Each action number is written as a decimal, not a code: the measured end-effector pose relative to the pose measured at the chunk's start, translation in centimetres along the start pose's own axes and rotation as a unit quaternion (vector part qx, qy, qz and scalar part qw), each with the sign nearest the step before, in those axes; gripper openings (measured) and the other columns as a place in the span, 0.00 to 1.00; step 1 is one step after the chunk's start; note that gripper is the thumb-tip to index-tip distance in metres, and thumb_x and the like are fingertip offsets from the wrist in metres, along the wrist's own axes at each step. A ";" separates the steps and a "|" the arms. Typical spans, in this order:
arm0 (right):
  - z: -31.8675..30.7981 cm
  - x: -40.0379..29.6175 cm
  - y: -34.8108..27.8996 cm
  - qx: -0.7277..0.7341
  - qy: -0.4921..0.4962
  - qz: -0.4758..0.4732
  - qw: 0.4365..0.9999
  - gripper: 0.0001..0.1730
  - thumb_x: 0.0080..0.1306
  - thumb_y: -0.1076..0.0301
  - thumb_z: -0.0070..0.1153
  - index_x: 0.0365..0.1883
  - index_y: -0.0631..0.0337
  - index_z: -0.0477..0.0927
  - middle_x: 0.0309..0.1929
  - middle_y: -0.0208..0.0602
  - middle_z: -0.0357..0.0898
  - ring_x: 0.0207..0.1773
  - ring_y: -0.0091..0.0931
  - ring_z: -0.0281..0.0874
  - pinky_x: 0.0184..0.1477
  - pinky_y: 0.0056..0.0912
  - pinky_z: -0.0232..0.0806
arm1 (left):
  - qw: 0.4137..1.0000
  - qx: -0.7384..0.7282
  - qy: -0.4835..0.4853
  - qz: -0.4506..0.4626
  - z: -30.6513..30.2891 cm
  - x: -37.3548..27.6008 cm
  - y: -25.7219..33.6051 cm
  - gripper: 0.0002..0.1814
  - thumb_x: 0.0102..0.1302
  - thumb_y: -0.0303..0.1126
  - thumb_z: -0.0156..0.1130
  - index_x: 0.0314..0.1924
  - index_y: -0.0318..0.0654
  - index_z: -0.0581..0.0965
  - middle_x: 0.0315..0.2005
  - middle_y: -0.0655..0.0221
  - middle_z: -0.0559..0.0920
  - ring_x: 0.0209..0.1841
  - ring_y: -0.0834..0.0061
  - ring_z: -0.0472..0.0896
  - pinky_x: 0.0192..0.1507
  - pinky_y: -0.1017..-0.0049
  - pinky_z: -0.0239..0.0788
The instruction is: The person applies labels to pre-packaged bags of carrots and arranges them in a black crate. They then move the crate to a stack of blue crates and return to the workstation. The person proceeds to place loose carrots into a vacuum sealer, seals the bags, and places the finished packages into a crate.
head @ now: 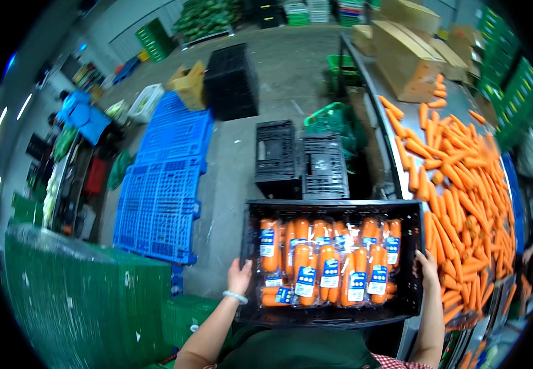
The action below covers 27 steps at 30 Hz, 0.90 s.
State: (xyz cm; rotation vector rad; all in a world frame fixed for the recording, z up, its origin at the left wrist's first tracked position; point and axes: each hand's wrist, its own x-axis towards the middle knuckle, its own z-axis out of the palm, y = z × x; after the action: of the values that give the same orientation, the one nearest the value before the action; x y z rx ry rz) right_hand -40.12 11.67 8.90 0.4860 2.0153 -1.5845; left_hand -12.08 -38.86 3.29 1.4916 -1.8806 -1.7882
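A black plastic crate point(331, 321) is held in front of my body, with labelled, clear-wrapped packs of carrots point(330, 267) in it. My left hand point(240, 276) grips its left end wall; a pale bracelet is on that wrist. At the opposite end, my right hand point(427, 267) holds the wall, with fingertips showing inside the crate. Many loose carrots point(469, 198) lie heaped on a metal table point(402, 173) to the right of the crate.
Two stacks of black crates point(275, 150) point(325, 166) stand just beyond. Blue plastic pallets point(158, 198) lie on the left, behind wrapped green crates point(86, 295). Cardboard boxes point(407, 60) sit on the table's far end. A person in blue point(84, 115) stands far left; another person's hand point(531, 251) shows at right.
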 end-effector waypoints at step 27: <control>38.9 -27.2 -8.6 -0.094 0.151 0.026 0.984 0.10 0.56 0.76 0.54 0.24 0.52 0.65 0.13 0.19 0.56 0.09 0.16 0.51 0.11 0.23 0.45 | 0.973 -0.136 -0.137 -0.125 -37.3 18.8 6.8 0.40 0.62 0.38 0.70 0.63 0.20 0.60 0.23 0.79 0.70 0.20 0.90 0.64 0.20 0.87 0.53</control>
State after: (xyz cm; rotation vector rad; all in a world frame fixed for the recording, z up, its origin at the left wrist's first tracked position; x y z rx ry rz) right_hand -16.37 -26.97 25.16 0.7345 2.3282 -1.3374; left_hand 0.56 -78.71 9.88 1.4984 -1.5178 -2.3634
